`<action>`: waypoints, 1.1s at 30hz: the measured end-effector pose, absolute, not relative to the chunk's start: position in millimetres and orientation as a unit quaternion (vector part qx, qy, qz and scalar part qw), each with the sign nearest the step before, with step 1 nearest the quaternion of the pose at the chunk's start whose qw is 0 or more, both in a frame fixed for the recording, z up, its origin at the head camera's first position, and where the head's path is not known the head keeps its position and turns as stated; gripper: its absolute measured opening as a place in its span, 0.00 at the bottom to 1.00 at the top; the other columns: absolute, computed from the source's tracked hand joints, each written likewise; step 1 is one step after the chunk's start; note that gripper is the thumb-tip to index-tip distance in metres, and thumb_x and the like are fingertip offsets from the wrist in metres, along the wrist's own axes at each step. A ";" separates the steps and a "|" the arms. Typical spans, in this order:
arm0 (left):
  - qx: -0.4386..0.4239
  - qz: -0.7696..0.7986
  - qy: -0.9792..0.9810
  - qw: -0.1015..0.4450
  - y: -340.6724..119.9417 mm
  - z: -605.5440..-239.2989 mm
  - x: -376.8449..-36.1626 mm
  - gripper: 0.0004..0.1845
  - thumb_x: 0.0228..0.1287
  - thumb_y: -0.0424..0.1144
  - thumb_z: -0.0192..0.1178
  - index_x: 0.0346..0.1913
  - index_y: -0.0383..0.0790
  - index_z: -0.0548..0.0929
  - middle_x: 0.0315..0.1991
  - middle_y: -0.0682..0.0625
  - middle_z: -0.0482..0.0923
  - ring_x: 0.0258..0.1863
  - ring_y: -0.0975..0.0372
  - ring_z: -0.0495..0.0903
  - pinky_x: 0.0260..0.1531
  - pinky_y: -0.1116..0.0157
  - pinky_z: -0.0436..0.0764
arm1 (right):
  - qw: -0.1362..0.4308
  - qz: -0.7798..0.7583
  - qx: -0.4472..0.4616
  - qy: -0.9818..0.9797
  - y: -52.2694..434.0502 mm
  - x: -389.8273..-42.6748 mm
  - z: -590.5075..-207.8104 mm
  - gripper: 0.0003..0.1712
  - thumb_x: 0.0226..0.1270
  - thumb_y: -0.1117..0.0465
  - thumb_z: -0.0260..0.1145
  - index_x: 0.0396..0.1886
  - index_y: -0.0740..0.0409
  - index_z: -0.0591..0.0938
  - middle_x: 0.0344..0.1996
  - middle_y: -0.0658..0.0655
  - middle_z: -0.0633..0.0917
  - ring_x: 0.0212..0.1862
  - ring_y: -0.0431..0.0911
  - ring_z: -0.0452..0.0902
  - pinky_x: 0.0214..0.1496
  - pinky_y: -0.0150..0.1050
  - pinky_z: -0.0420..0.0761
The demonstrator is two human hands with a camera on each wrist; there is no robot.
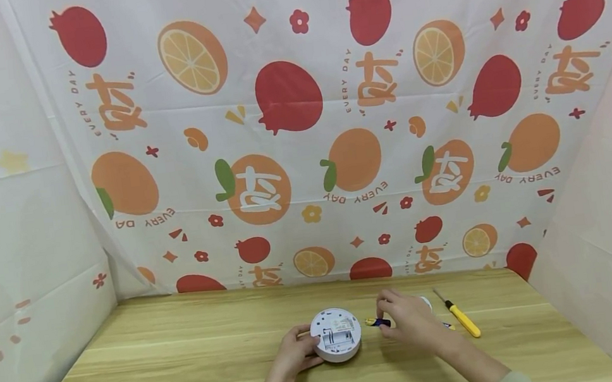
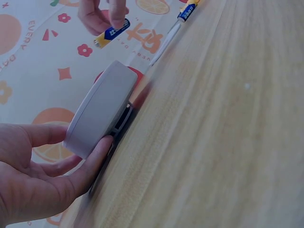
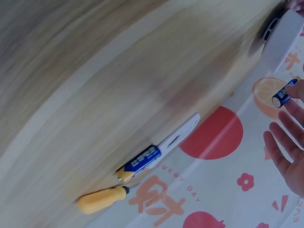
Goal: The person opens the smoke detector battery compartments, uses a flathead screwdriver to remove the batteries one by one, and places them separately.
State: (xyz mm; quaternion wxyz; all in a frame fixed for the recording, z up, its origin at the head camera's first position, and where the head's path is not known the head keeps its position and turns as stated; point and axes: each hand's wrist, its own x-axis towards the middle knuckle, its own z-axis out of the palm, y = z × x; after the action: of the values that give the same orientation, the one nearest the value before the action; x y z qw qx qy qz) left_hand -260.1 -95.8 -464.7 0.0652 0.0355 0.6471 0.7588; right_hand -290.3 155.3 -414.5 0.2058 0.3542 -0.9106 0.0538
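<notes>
The round white alarm [image 1: 335, 334] sits on the table [image 1: 189, 358], tipped up a bit, back side open. Left hand [image 1: 298, 351] cups its rim, thumb and fingers curled around the edge. It looks like light, stiff plastic, so the rim is probably the safest grab. Just right of it, the right hand [image 1: 410, 318] pinches a battery [image 2: 111, 32] between fingertips. Second battery [image 3: 142, 159] and a screwdriver [image 1: 462, 318] lie further right.

Bare table [image 1: 161, 362] left; screwdriver [image 1: 462, 319] blocks the right.
</notes>
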 end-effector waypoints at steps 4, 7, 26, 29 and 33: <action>0.032 0.760 0.646 0.064 -96.6 -465.1 -261.0 0.26 0.60 0.26 0.50 0.58 0.15 0.56 0.45 0.31 0.72 0.35 0.56 0.76 0.36 0.59 0.81 | 0.205 0.055 0.351 -0.912 162.6 -290.5 -416.0 0.09 0.50 0.57 0.71 0.25 0.49 0.77 0.37 0.46 0.75 0.29 0.38 0.67 0.18 0.26 0.65; 0.032 0.760 0.646 0.064 -97.2 -464.9 -261.5 0.26 0.61 0.26 0.50 0.58 0.15 0.56 0.45 0.31 0.71 0.35 0.56 0.76 0.36 0.59 0.81 | 0.208 0.060 0.356 -0.909 167.8 -290.5 -416.9 0.09 0.50 0.58 0.71 0.25 0.50 0.77 0.37 0.47 0.75 0.30 0.38 0.67 0.20 0.26 0.67; 0.029 0.759 0.646 0.069 -96.3 -462.9 -261.2 0.25 0.61 0.26 0.50 0.58 0.16 0.57 0.46 0.31 0.71 0.35 0.56 0.76 0.36 0.59 0.81 | 0.257 0.040 0.359 -0.896 198.1 -291.5 -429.4 0.12 0.43 0.58 0.74 0.22 0.49 0.76 0.35 0.47 0.76 0.34 0.41 0.72 0.20 0.27 0.69; 0.028 0.760 0.646 0.069 -96.2 -462.4 -261.2 0.25 0.61 0.26 0.50 0.58 0.15 0.56 0.46 0.31 0.71 0.35 0.56 0.76 0.36 0.59 0.81 | 0.256 0.037 0.352 -0.899 201.3 -290.4 -430.1 0.12 0.43 0.58 0.74 0.22 0.49 0.76 0.35 0.47 0.76 0.35 0.41 0.72 0.20 0.28 0.70; 0.027 0.760 0.645 0.068 -96.0 -462.4 -261.1 0.25 0.61 0.26 0.50 0.58 0.15 0.56 0.46 0.31 0.71 0.35 0.56 0.76 0.36 0.59 0.81 | 0.252 0.033 0.346 -0.903 204.8 -288.9 -431.1 0.12 0.42 0.58 0.74 0.21 0.49 0.76 0.34 0.47 0.77 0.34 0.41 0.73 0.20 0.28 0.70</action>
State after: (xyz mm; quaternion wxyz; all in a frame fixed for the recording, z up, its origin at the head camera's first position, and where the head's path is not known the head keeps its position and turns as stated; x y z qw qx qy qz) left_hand -261.1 -96.0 -462.4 0.0678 0.0275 0.6454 0.7603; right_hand -288.9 204.8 -431.1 0.2524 0.3457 -0.9032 0.0333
